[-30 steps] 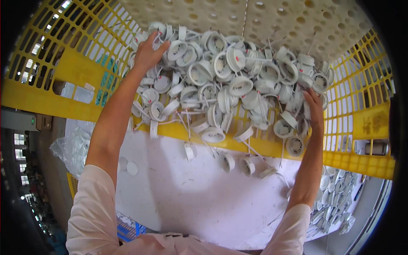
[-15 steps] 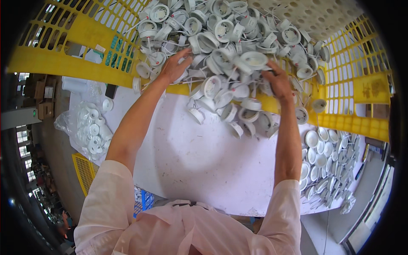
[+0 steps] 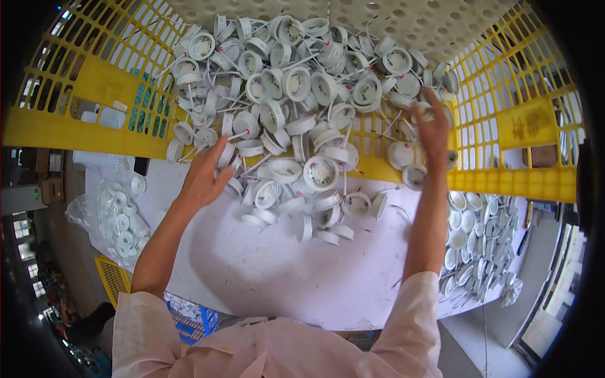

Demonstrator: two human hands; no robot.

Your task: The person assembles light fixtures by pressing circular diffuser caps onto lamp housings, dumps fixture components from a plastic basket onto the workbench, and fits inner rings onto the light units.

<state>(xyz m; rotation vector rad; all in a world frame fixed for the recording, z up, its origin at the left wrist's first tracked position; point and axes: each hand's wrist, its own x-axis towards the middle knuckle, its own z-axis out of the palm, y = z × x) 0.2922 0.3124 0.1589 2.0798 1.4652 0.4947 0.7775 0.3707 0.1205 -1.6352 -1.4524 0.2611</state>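
Note:
A yellow plastic crate (image 3: 120, 140) lies with its open side towards me, its perforated base at the back. White round cup-like lamp housings (image 3: 321, 173) with thin white wires fill it in a loose heap and spill over its front edge onto the white table (image 3: 283, 277). My left hand (image 3: 205, 176) is at the heap's near left side, fingers spread beside several housings and holding nothing. My right hand (image 3: 433, 129) is at the right end of the heap, close to the crate's side wall. Its fingers are apart, near a few housings, with nothing visibly gripped.
On the table's right lie rows of white round housings (image 3: 467, 220). At the left, a clear plastic bag (image 3: 94, 211) holds white ring-shaped parts, beside a dark flat object (image 3: 142, 165). Below the table's left edge are a blue basket (image 3: 205, 320) and a yellow crate (image 3: 112, 277).
Housings have come forward over the crate's front edge and spread across the table. My left hand has moved back towards me and left; my right hand has moved slightly right.

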